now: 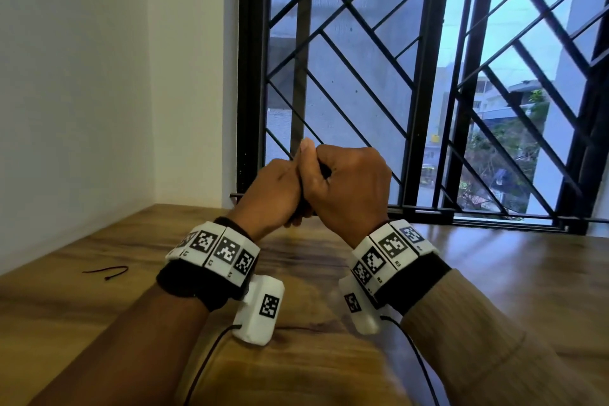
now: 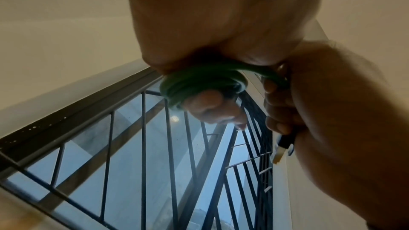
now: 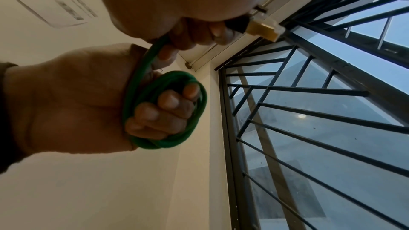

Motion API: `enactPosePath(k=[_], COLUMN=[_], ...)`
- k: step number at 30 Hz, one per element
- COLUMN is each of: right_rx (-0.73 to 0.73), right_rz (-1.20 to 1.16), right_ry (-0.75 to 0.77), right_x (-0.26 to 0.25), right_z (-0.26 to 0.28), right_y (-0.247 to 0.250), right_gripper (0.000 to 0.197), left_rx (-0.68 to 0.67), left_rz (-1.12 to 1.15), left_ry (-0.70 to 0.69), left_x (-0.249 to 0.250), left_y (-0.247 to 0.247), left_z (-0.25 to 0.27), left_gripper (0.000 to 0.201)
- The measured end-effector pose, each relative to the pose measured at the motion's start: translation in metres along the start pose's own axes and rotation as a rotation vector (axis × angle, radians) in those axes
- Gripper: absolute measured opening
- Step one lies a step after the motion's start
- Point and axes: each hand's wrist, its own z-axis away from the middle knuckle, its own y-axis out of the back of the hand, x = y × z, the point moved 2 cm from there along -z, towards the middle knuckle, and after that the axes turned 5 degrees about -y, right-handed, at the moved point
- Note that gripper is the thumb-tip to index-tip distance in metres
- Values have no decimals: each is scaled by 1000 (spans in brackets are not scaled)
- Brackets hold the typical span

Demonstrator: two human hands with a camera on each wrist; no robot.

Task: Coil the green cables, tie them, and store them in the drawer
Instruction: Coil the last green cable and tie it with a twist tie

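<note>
**A:** Head view: two hands meet above a wooden desk point(image 1: 461, 273) before a barred window point(image 1: 428, 76). The left hand point(image 1: 273, 191) sits at 9 o'clock of the right hand point(image 1: 349, 188), knuckles touching, both fisted. What they hold is barely visible here. A thin dark tie point(image 1: 108, 272) lies on the desk at about 8 o'clock of the hands, well apart.

**B:** Left wrist view: the green cable point(image 2: 199, 81), wound into a coil, sits clamped in the left hand's curled fingers point(image 2: 212, 107). A loose run leads off to 3 o'clock into the right hand point(image 2: 332, 120), where a plug point(image 2: 281, 153) pokes out below.

**A:** Right wrist view: clearest of all. The coil circles the left hand's fingers point(image 3: 163, 111), which curl through it. The right hand's fingers point(image 3: 199, 36) pinch the tail end, the clear plug at 2 o'clock of them.

**B:** The risk?

**A:** The coil looks springy. My guess: reach for the tie and slacken the left fist, and the loops fan out. Tug the tail too hard and the coil skews or slides off the fingers.

**B:** And unseen?

**A:** No drawer shows in any view. Other cables, if any, are out of frame. How many loops there are cannot be counted, and the palms block each wrist camera's upper field.
</note>
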Motion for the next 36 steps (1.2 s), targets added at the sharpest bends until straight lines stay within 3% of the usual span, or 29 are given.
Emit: enactPosePath(k=[7,11,15,21,29,36], right_rx=[46,28,37,73,150,106], right_rz=[-189,-207,-262,-193,-241,-284], right_ry=[-216,-239,-254,-199,-156,-293], right_x=[16,22,23,29,23,29], right_z=[-7,-4,-6,-4,-7,-9], right_y=[-1,-4,-4,-2,2,-1], right_gripper=[53,52,44,49,49,52], left_rx=[-205,-307,-325,-354,-341,-379], left_rz=[306,331,353,148,48,224], left_ry=[165,231,241,176,93,34], left_x=[7,9,13,6,0,3], left_y=[-17,-20,-19,-23,-22,-29], left_z=[7,11,14,10,10,14], left_gripper=[95,93,89,97,104,79])
